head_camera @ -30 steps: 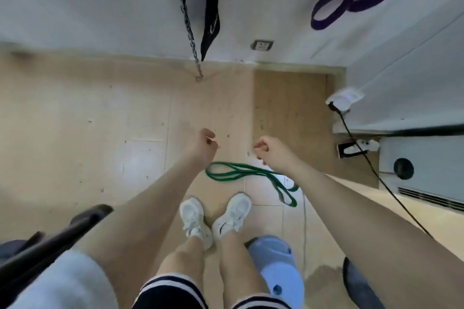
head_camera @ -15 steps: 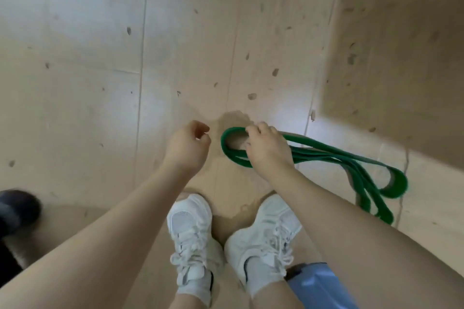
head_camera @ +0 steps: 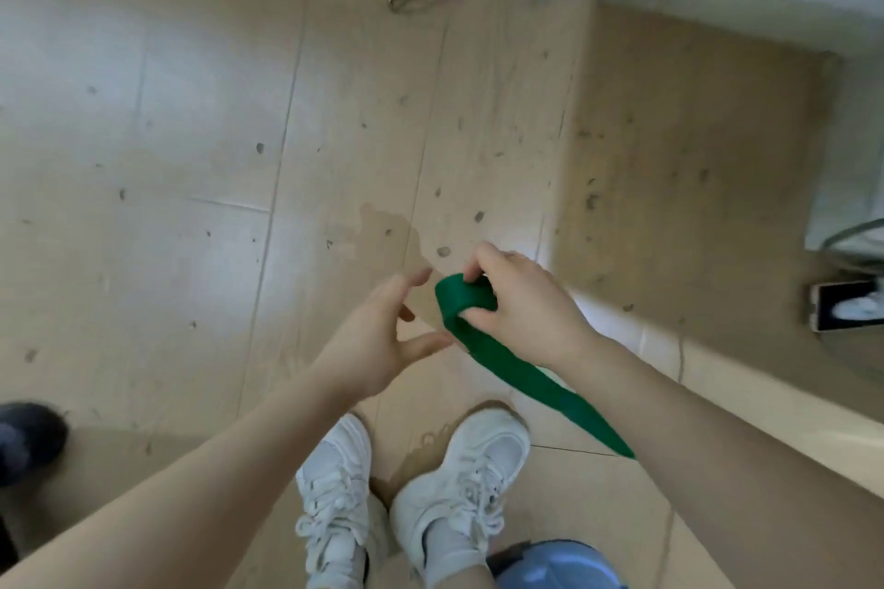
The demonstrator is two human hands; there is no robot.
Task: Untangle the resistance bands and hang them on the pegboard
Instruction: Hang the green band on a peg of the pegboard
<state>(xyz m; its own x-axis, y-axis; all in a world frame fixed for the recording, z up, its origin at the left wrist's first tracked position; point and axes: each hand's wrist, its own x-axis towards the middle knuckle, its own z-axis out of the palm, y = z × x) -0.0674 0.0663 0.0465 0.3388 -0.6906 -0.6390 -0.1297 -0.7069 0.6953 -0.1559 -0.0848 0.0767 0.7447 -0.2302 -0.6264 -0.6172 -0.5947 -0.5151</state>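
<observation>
Head view | our right hand (head_camera: 524, 304) now grips the green band (head_camera: 507, 363), lifted off the floor | left hand (head_camera: 378, 344) open beside it | untangling can start

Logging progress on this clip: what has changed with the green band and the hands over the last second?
The green band has left the floor: the right hand now grips its looped end, the rest trailing down under the forearm. The left hand has opened, fingers spread beside the loop. The white shoes stay planted on the same spot.
</observation>
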